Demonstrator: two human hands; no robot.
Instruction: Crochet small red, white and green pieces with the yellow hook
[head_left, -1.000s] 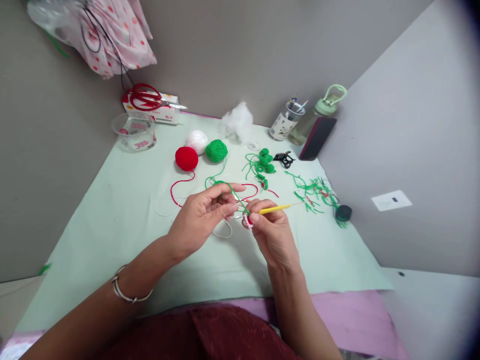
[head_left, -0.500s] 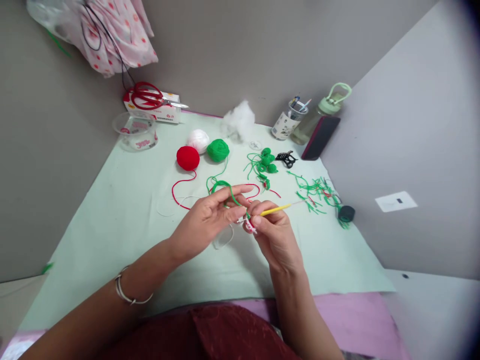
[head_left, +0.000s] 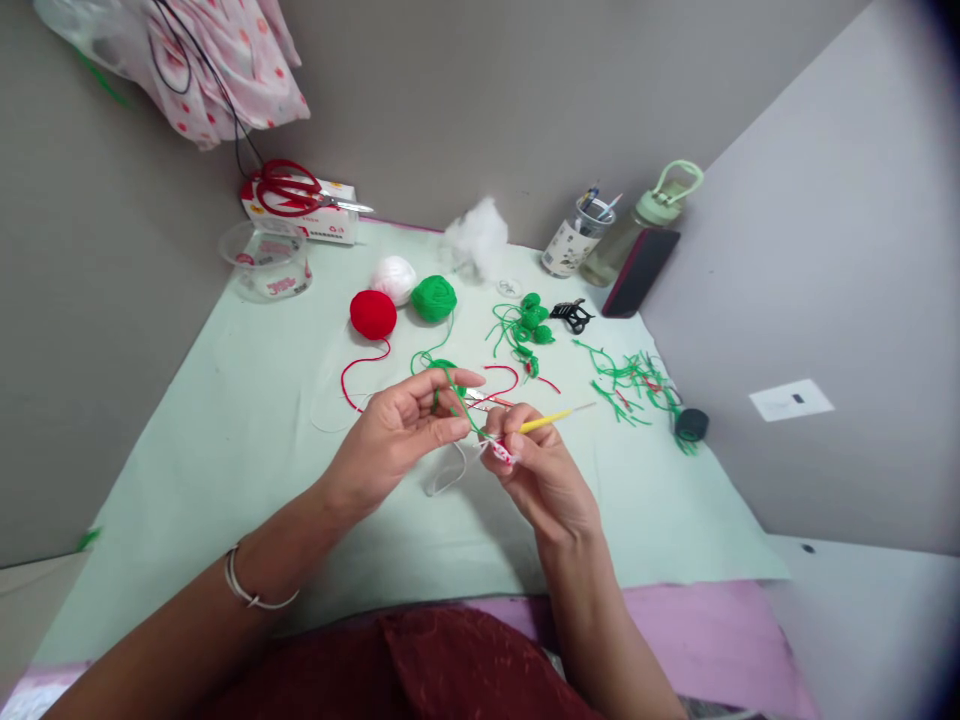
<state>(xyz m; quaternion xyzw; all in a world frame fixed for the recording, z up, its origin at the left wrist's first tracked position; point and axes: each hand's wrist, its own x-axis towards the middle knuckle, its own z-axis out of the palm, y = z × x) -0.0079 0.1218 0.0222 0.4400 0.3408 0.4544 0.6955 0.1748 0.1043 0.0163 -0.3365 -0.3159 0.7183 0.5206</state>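
My left hand (head_left: 397,435) is closed, pinching a green yarn strand (head_left: 450,382) that runs over its forefinger toward the green yarn ball (head_left: 433,298). My right hand (head_left: 541,475) is closed on a yellow-handled crochet hook (head_left: 547,420) and pinches a small red-and-white crocheted piece (head_left: 501,452) at its fingertips. The two hands nearly touch above the pale green cloth (head_left: 225,440). A red yarn ball (head_left: 373,314) and a white yarn ball (head_left: 394,278) lie beyond the hands, with a red strand trailing toward me.
Small green crocheted pieces (head_left: 529,322) and cut green yarn scraps (head_left: 630,385) lie right. Stuffing (head_left: 476,238), red scissors (head_left: 289,190) on a box, a clear cup (head_left: 266,262), a pen jar (head_left: 574,240), a bottle (head_left: 645,225), a phone (head_left: 640,272) stand at the back.
Both hands shifted slightly left and toward me. The left fingers curled tighter round the green strand, and the hook's tip dropped a little.
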